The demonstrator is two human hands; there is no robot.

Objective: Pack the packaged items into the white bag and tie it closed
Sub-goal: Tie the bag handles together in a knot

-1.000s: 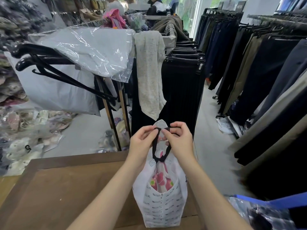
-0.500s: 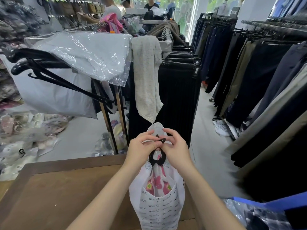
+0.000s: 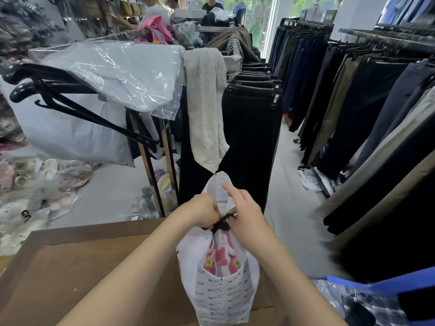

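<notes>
1. We find the white bag (image 3: pixel 221 300) standing upright at the lower centre of the frame, on the near edge of a brown wooden table (image 3: pixel 70 267).
2. A pink and white packaged item (image 3: pixel 222 257) shows through the gap in the bag's front, below the neck.
3. A black tie (image 3: pixel 222 223) is gathered around the bag's neck; the bag's top flap stands up above it.
4. The left hand (image 3: pixel 203 212) is clenched around the left end of the tie, fingers curled inward, touching the bag's neck.
5. The right hand (image 3: pixel 244 215) pinches the right end of the tie at the thumb side; its index finger is raised against the flap.
6. The two hands sit just beside each other at the neck.
7. Behind the table, a grey cloth (image 3: pixel 204 102) hangs over a rack of black trousers (image 3: pixel 249 137), at centre frame.
8. A clear plastic package (image 3: pixel 117 74) lies on the rack at upper left.
9. A blue bag (image 3: pixel 376 283) sits at lower right.
</notes>
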